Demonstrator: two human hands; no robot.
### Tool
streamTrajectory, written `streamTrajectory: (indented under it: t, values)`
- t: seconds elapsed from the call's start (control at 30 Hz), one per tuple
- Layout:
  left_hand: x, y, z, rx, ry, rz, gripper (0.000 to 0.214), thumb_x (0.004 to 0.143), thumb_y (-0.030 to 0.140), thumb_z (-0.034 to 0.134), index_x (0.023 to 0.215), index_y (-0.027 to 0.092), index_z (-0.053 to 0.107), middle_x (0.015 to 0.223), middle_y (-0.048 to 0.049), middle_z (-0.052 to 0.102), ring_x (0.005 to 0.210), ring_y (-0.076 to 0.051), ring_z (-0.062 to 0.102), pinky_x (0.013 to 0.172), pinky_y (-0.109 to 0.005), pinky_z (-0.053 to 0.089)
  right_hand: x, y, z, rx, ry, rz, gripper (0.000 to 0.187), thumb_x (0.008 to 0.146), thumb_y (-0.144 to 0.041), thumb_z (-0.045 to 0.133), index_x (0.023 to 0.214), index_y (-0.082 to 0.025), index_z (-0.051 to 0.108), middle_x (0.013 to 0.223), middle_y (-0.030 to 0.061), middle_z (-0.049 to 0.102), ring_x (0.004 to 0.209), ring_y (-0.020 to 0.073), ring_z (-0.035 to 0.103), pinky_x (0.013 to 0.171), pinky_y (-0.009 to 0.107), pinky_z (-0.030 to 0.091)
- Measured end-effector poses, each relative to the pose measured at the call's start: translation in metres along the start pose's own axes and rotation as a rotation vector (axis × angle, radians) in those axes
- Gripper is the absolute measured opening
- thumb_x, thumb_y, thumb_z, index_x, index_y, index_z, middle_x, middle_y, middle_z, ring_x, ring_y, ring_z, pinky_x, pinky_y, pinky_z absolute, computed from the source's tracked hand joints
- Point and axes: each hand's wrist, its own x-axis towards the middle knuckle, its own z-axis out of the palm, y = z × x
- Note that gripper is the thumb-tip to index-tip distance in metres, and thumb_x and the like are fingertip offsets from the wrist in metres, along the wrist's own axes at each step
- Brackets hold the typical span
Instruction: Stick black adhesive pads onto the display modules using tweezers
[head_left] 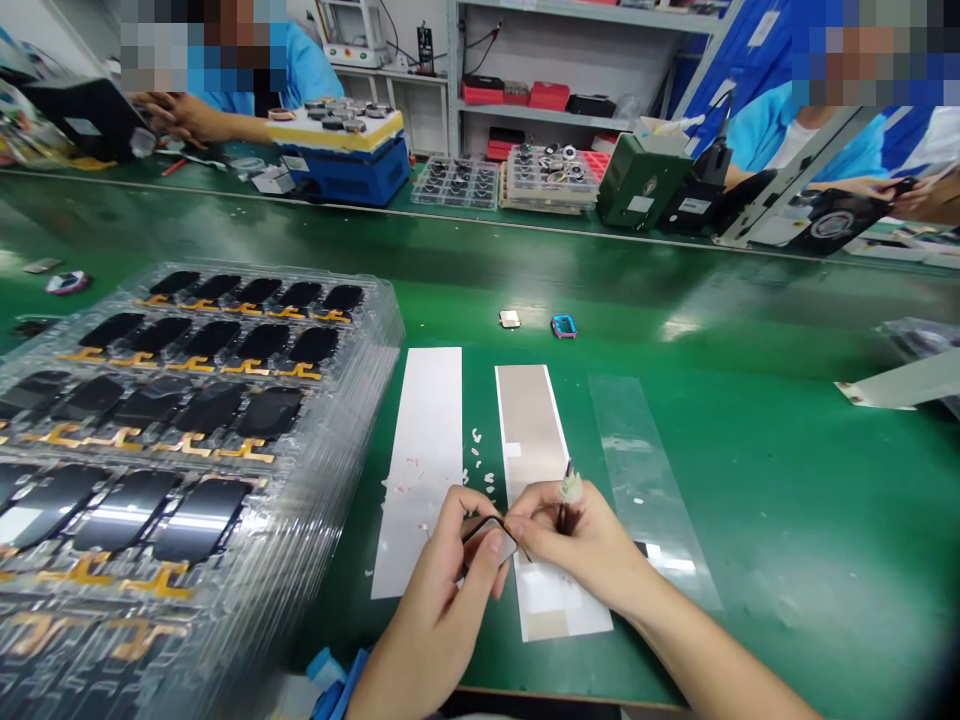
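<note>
My left hand (pixel 442 590) is closed around a small dark square screen part (pixel 487 535), pinched between thumb and fingers just above the green bench. My right hand (pixel 577 540) is closed in a pinch on tweezers (pixel 568 490) with a pale wrapped top; its fingertips meet the part's right edge. Both hands hover over the near ends of a white paper strip (pixel 420 450) and a grey-beige strip (pixel 532 430). A stack of clear trays (pixel 337 420) filled with black screens with orange flex tails lies to the left of my left hand.
A clear film strip (pixel 637 460) lies right of the paper strips, with small white scraps (pixel 480 465) between them. Two small parts, beige (pixel 510 319) and blue-pink (pixel 563 325), sit further back. Two people in blue shirts work across the bench beside a blue machine (pixel 345 160) and component trays (pixel 547 175).
</note>
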Motion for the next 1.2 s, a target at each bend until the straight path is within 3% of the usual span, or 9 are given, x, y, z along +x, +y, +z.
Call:
streamTrajectory:
  t: [0.2, 0.4, 0.53, 0.8, 0.97, 1.2]
  values:
    - [0.000, 0.003, 0.000, 0.007, 0.021, -0.003, 0.023, 0.106, 0.046, 0.036, 0.101, 0.024, 0.038, 0.065, 0.0077, 0.041, 0.062, -0.014, 0.037, 0.062, -0.027, 0.028, 0.000, 0.004, 0.000, 0.003, 0.002, 0.037, 0.033, 0.080, -0.047, 0.075, 0.072, -0.015, 0.068, 0.046, -0.0102, 0.033, 0.045, 0.0062, 0.025, 0.047, 0.025, 0.017]
    - [-0.001, 0.002, 0.000, 0.036, 0.028, -0.037, 0.018, 0.106, 0.042, 0.034, 0.102, 0.025, 0.038, 0.064, 0.0072, 0.043, 0.062, -0.014, 0.036, 0.062, -0.028, 0.028, 0.001, 0.005, 0.002, 0.034, 0.006, 0.047, 0.037, 0.078, -0.052, 0.077, 0.073, -0.017, 0.068, 0.048, -0.0056, 0.049, 0.045, 0.0092, 0.042, 0.049, 0.025, 0.033]
    - [0.000, 0.002, 0.000, 0.017, 0.034, -0.053, 0.018, 0.105, 0.042, 0.035, 0.102, 0.025, 0.039, 0.064, 0.0072, 0.043, 0.062, -0.014, 0.036, 0.062, -0.027, 0.029, 0.002, 0.005, 0.003, 0.056, 0.002, 0.050, 0.037, 0.077, -0.052, 0.078, 0.072, -0.017, 0.067, 0.048, -0.0055, 0.050, 0.043, 0.0088, 0.042, 0.050, 0.026, 0.037]
    - [-0.003, 0.006, -0.002, -0.051, 0.023, -0.102, 0.023, 0.102, 0.047, 0.040, 0.103, 0.025, 0.041, 0.069, 0.0049, 0.048, 0.066, -0.015, 0.042, 0.069, -0.028, 0.037, 0.000, 0.001, 0.003, -0.083, 0.077, -0.034, 0.029, 0.079, -0.042, 0.076, 0.069, -0.016, 0.069, 0.047, -0.0127, 0.023, 0.044, 0.0058, 0.019, 0.046, 0.024, 0.017]
    - [-0.002, 0.006, 0.001, -0.013, 0.041, -0.089, 0.029, 0.101, 0.054, 0.041, 0.104, 0.025, 0.041, 0.068, 0.0051, 0.049, 0.065, -0.015, 0.043, 0.070, -0.029, 0.041, -0.002, -0.004, 0.003, -0.111, 0.069, -0.037, 0.022, 0.079, -0.036, 0.073, 0.072, -0.016, 0.070, 0.048, -0.0136, 0.018, 0.045, 0.0065, 0.019, 0.047, 0.025, 0.017]
    - [-0.002, 0.004, 0.001, 0.018, 0.058, -0.098, 0.025, 0.104, 0.049, 0.037, 0.106, 0.025, 0.041, 0.069, 0.0035, 0.052, 0.066, -0.016, 0.046, 0.072, -0.031, 0.043, -0.002, -0.006, 0.003, -0.148, 0.086, -0.055, 0.022, 0.080, -0.036, 0.072, 0.073, -0.015, 0.070, 0.048, -0.0134, 0.019, 0.046, 0.0064, 0.018, 0.047, 0.025, 0.015]
